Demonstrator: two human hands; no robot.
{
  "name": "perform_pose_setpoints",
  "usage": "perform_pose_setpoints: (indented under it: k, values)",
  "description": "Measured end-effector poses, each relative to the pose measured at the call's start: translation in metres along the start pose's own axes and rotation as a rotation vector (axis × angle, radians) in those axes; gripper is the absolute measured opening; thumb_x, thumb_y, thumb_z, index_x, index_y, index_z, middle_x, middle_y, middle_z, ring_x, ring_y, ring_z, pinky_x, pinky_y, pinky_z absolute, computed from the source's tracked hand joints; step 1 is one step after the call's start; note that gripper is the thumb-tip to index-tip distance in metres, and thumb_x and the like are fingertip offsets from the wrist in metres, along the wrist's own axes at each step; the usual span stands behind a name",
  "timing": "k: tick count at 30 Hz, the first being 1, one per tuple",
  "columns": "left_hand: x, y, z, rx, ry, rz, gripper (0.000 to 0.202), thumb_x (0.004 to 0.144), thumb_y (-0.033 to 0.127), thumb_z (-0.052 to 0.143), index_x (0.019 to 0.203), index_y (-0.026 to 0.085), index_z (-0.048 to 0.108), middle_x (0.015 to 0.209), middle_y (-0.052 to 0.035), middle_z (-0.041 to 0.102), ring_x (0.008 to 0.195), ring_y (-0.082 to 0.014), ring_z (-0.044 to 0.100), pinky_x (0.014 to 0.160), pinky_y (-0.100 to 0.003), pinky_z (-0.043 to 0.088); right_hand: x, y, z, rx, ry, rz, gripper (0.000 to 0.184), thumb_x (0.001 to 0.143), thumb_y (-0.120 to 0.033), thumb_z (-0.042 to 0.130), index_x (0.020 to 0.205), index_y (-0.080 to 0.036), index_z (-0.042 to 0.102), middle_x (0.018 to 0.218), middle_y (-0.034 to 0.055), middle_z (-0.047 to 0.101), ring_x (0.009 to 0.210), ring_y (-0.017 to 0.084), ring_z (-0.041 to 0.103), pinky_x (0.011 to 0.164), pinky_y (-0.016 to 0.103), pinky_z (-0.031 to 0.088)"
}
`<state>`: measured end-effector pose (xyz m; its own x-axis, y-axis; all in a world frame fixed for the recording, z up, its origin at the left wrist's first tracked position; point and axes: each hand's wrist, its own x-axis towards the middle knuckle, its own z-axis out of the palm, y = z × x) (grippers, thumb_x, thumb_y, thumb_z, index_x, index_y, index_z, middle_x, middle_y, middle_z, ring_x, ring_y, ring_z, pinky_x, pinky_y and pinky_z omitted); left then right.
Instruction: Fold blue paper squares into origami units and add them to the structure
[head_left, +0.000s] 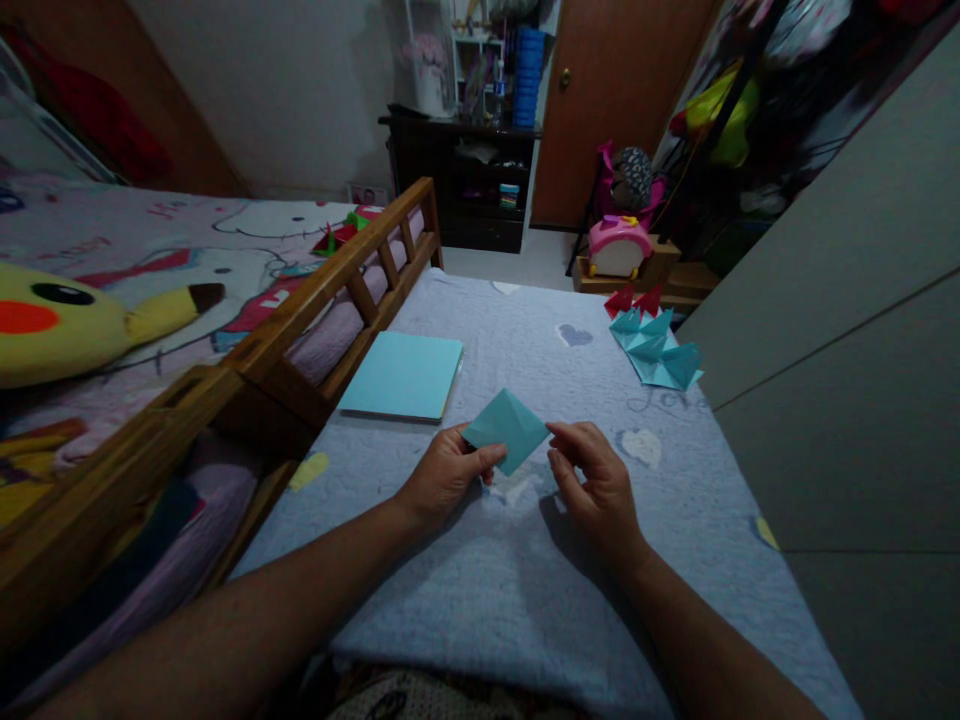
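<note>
Two hands are in my head view, with the paper (510, 425) between them, above the near half of the bed (465, 620). It is blue, folded to a diamond, with a crease running down from its top corner. The left hand (442, 475) is closed on its left corner, thumb on the face and fingers behind. I judge that this grip carries the weight and leaves most of the face uncovered.

The right hand (600, 490) is half curled at the opposite corner, index fingertip at the point, thumb just beside it. I cannot tell whether it pinches or merely touches; the placing suggests steadying.

The stack (401, 375), of matching blue, lies flat beyond the left hand, near the rail (352, 270). In my judgement it sits there to be reachable while leaving room in front.

At the far right edge stand blue models (652, 350), points upward, with red models (634, 300) just behind. They are well apart from both hands, probably so that neither arm crushes them.
</note>
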<state>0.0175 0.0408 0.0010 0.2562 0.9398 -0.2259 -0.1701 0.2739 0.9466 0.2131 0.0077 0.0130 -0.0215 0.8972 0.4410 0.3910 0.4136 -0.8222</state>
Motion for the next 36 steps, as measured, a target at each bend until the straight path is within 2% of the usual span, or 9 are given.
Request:
perform_pose_setpoints:
  k: [6, 16, 29, 32, 36]
  values:
    - [-0.001, 0.003, 0.001, 0.005, -0.017, 0.014, 0.033, 0.072, 0.039, 0.079, 0.064, 0.016, 0.057, 0.049, 0.0043, 0.052, 0.046, -0.0077, 0.042, 0.049, -0.021, 0.032, -0.002, 0.002, 0.000, 0.047, 0.006, -0.018, 0.032, 0.094, -0.015, 0.054, 0.122, -0.030, 0.061, 0.096, 0.0022, 0.059, 0.082, 0.016, 0.061, 0.071, 0.031, 0.052]
    - [-0.002, 0.003, 0.001, -0.015, -0.037, -0.011, 0.032, 0.071, 0.037, 0.080, 0.064, 0.017, 0.057, 0.050, 0.0040, 0.053, 0.045, -0.0076, 0.042, 0.047, -0.021, 0.030, -0.001, 0.000, -0.001, 0.092, -0.010, -0.002, 0.024, 0.095, -0.017, 0.055, 0.114, -0.028, 0.064, 0.099, 0.0039, 0.059, 0.088, 0.017, 0.063, 0.072, 0.031, 0.054]
    - [-0.002, 0.007, 0.001, 0.041, -0.029, 0.022, 0.029, 0.069, 0.037, 0.081, 0.065, 0.016, 0.061, 0.053, 0.0022, 0.055, 0.049, -0.0088, 0.045, 0.050, -0.022, 0.031, -0.001, 0.000, -0.003, 0.063, -0.023, -0.060, 0.027, 0.095, -0.014, 0.055, 0.114, -0.027, 0.068, 0.096, 0.0033, 0.059, 0.082, 0.015, 0.060, 0.068, 0.029, 0.051]
    - [-0.004, 0.009, 0.003, 0.042, -0.022, 0.049, 0.029, 0.068, 0.036, 0.081, 0.064, 0.015, 0.061, 0.054, 0.0025, 0.054, 0.050, -0.0086, 0.043, 0.051, -0.022, 0.032, -0.002, 0.002, -0.002, 0.085, -0.031, -0.035, 0.028, 0.094, -0.015, 0.056, 0.117, -0.027, 0.066, 0.098, 0.0038, 0.059, 0.083, 0.016, 0.060, 0.068, 0.029, 0.052]
    - [-0.006, 0.013, 0.004, -0.002, -0.018, 0.106, 0.027, 0.068, 0.035, 0.082, 0.068, 0.015, 0.064, 0.059, 0.0027, 0.056, 0.054, -0.0085, 0.045, 0.055, -0.022, 0.036, -0.005, 0.005, 0.002, 0.178, 0.014, 0.073, 0.027, 0.091, -0.016, 0.060, 0.116, -0.027, 0.062, 0.093, 0.0015, 0.062, 0.074, 0.014, 0.060, 0.063, 0.027, 0.052]
